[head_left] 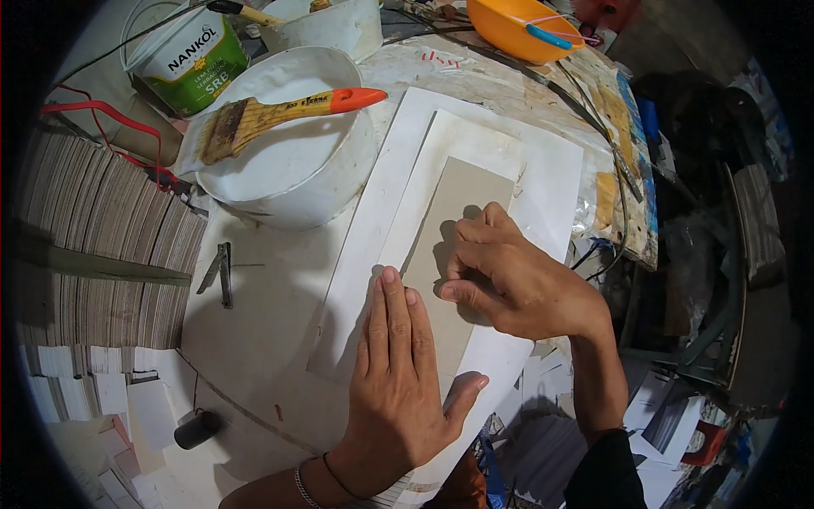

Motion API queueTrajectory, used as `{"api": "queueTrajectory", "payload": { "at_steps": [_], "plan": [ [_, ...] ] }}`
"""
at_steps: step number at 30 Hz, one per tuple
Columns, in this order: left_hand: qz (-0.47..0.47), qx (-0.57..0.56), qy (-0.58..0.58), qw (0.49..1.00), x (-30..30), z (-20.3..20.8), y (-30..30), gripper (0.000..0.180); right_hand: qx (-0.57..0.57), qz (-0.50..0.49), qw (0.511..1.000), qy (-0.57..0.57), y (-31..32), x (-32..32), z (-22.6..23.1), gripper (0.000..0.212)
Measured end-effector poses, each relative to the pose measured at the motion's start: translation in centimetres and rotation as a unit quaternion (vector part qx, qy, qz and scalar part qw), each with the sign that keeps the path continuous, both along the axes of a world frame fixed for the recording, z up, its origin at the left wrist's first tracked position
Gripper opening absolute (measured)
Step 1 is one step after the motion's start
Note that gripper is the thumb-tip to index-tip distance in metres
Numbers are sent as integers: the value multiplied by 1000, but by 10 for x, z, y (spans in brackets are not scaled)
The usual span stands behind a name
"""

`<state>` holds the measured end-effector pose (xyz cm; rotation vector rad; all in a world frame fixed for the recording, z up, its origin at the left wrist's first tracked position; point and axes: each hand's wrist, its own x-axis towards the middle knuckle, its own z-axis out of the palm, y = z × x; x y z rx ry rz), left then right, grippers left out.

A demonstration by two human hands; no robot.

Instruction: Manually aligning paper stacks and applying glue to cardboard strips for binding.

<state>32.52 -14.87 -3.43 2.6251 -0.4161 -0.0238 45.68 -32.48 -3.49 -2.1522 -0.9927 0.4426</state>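
Note:
A narrow grey cardboard strip [476, 182] lies on stacked pale sheets, with a larger white sheet [547, 165] under it. My left hand [394, 382] rests flat across the strip's near left part, fingers stretched out and thumb spread to the right. My right hand [509, 276] is curled into a fist over the strip's middle; nothing shows between its fingers. It casts a shadow on the strip, and whether its knuckles touch the surface I cannot tell. Part of the strip is hidden under both hands.
A white tub [301, 208] of white paste stands at the back left, a paintbrush [271, 123] across its rim. Behind are a green-and-white pail [195, 68] and an orange bowl [509, 34]. Stacked boards [102, 229] fill the left; a folded metal piece [225, 276] lies nearby.

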Motion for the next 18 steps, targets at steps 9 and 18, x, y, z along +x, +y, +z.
{"api": "queueTrajectory", "payload": {
  "at_steps": [9, 18],
  "plan": [
    [1, 2, 7, 1000, 2, -1, -1, 94, 10, 3, 1000, 0, -1, 3, -3, 26],
    [3, 12, 11, 1000, 2, -2, -1, 95, 45, -26, 998, 24, -2, 1, 4, 14]
  ]
}}
